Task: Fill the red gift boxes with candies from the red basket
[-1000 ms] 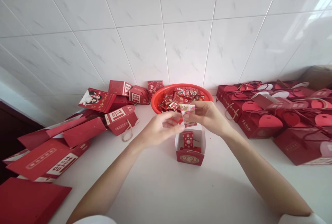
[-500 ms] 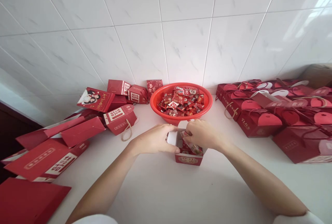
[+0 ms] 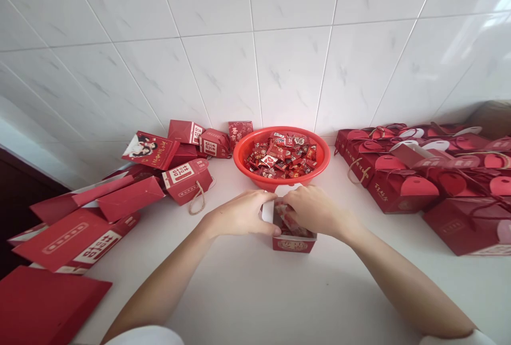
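Observation:
A small red candy box [image 3: 294, 245] stands on the white table in front of me with its top flaps raised. My left hand [image 3: 243, 213] grips the box's left side, thumb at the near corner and fingers behind the white flap. My right hand [image 3: 315, 207] reaches down into the box from the right. Its curled fingers are on a wrapped candy [image 3: 290, 220] there, and the fingertips are partly hidden. Right behind the box sits a red plastic basket [image 3: 239, 161] heaped with red-wrapped candies [image 3: 279, 156].
On the left lie several red boxes [image 3: 187, 180], some with rope handles, and flattened red cartons [image 3: 59, 238]. Closed red boxes [image 3: 403, 190] with ribbon handles crowd the right side. A white tiled wall [image 3: 291, 79] rises behind the table [image 3: 255, 292].
My right hand has pushed slightly deeper into the box with the wrapped candy. My left hand keeps its hold on the box. The whole view has shifted a little.

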Available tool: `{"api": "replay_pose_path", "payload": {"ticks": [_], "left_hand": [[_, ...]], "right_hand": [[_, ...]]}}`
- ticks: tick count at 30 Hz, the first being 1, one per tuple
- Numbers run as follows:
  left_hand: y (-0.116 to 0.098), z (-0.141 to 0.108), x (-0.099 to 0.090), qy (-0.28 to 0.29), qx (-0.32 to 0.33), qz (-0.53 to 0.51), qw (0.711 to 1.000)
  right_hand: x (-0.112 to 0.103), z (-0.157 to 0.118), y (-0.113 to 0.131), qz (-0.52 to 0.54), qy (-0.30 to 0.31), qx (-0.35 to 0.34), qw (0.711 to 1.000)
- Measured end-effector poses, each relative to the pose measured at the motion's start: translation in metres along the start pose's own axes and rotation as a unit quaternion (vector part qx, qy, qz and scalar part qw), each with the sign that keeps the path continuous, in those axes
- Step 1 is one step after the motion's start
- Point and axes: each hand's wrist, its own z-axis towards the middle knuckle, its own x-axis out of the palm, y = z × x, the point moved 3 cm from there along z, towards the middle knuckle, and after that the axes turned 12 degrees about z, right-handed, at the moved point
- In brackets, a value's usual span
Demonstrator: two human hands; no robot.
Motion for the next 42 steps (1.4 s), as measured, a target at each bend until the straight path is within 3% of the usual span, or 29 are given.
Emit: {"api": "replay_pose_path", "payload": {"ticks": [5,8,11,13,15,18,22,24,29,34,39,42], "left_hand": [[-0.003,-0.001,0.001,0.022,-0.004,-0.020,1.000],[-0.003,-0.001,0.002,0.031,0.009,-0.023,0.999],[0.001,-0.002,0.004,0.024,0.039,-0.021,0.999],[0.005,-0.002,0.005,0.021,0.053,-0.028,0.998],[0.007,-0.002,0.006,0.017,0.052,-0.037,0.998],[0.006,-0.001,0.004,-0.033,0.020,-0.050,0.998],[-0.005,0.002,0.002,-0.110,0.021,-0.089,0.990],[-0.012,0.003,0.006,-0.101,0.048,-0.116,0.987],[-0.021,0.004,0.015,-0.017,0.080,-0.111,0.990],[-0.018,0.004,0.016,-0.022,0.061,-0.105,0.992],[-0.004,0.008,0.016,-0.145,-0.032,-0.015,0.989],[-0.001,0.011,0.020,-0.144,-0.004,-0.021,0.989]], "right_hand": [[0.005,0.008,-0.002,-0.029,0.005,0.028,0.999],[-0.004,0.001,0.000,0.050,0.004,-0.009,0.999],[-0.024,-0.014,-0.009,0.155,-0.046,-0.048,0.986],[-0.039,-0.026,-0.021,0.173,-0.100,-0.043,0.979],[-0.049,-0.035,-0.032,0.164,-0.117,-0.021,0.979],[-0.053,-0.042,-0.041,0.138,-0.075,0.015,0.988],[-0.047,-0.037,-0.035,0.167,0.010,-0.007,0.986],[-0.042,-0.033,-0.030,0.204,0.050,-0.040,0.977],[-0.036,-0.027,-0.030,0.250,0.127,-0.101,0.955],[-0.040,-0.028,-0.039,0.293,0.147,-0.096,0.940],[-0.036,-0.024,-0.040,0.214,0.119,-0.008,0.969],[-0.034,-0.020,-0.045,0.138,0.102,0.052,0.984]]}}
